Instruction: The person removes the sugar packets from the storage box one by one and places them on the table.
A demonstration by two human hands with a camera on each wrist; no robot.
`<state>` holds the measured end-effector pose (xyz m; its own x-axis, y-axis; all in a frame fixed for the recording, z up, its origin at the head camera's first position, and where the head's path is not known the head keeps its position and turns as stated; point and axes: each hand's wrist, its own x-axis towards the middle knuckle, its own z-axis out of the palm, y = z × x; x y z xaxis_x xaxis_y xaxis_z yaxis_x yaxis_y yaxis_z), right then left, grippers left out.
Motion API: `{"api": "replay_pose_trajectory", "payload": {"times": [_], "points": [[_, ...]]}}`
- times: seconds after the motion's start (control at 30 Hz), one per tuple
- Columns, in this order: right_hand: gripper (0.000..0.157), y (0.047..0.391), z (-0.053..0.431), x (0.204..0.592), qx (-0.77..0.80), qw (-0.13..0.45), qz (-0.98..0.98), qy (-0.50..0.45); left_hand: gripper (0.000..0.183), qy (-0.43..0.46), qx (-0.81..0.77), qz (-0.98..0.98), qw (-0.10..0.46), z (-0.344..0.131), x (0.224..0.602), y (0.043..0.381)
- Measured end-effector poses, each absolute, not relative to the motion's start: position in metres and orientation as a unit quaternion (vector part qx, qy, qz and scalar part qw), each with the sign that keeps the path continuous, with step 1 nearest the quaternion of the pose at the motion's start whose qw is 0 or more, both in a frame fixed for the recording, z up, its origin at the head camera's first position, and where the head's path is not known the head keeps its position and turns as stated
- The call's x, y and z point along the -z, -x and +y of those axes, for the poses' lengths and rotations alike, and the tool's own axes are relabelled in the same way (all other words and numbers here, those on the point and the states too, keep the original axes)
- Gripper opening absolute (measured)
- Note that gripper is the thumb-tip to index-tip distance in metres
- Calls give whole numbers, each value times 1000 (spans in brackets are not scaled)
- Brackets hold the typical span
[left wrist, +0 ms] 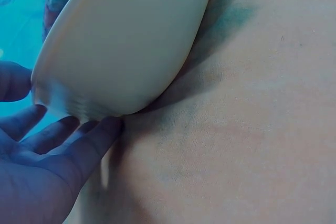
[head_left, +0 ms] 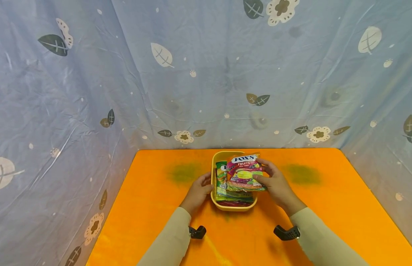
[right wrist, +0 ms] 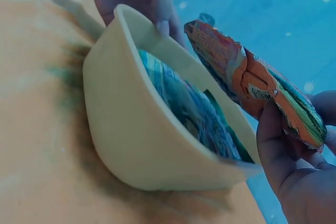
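A yellow plastic tub [head_left: 234,208] stands on the orange tabletop with candy bags inside it. My left hand [head_left: 197,192] grips the tub's left wall, thumb at the rim and fingers against the outside. In my right hand [head_left: 277,186] is a purple and orange Fox's Fruits candy bag [head_left: 244,173], pinched by its right edge above the tub's right side. The right wrist view shows this candy bag [right wrist: 231,66] edge-on, clear of the rim. A green candy bag [head_left: 221,179] lies in the tub, partly hidden by the held one; a red pack [head_left: 233,203] shows underneath.
An orange tabletop [head_left: 153,221] surrounds the tub, with dark greenish patches to either side. Blue-grey curtains [head_left: 209,96] with leaf and flower prints hang behind and along both sides. Each wrist wears a black strap [head_left: 287,232].
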<state>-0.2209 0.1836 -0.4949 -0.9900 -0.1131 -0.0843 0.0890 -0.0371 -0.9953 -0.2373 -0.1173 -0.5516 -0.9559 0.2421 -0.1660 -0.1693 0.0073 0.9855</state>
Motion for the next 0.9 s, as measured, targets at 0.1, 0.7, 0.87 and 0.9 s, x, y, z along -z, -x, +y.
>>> {"api": "replay_pose_trajectory", "payload": {"times": [0.1, 0.7, 0.87, 0.9], "points": [[73, 219, 189, 495, 727, 70, 683, 3, 61, -25, -705, 693, 148, -117, 552, 238], [74, 213, 217, 501, 747, 36, 663, 4, 62, -16, -708, 689, 151, -117, 552, 237], [75, 212, 227, 502, 753, 31, 657, 0, 61, -14, -709, 688, 153, -116, 550, 236], [75, 212, 228, 502, 755, 32, 655, -2, 61, -13, -709, 688, 153, -116, 550, 236]]}}
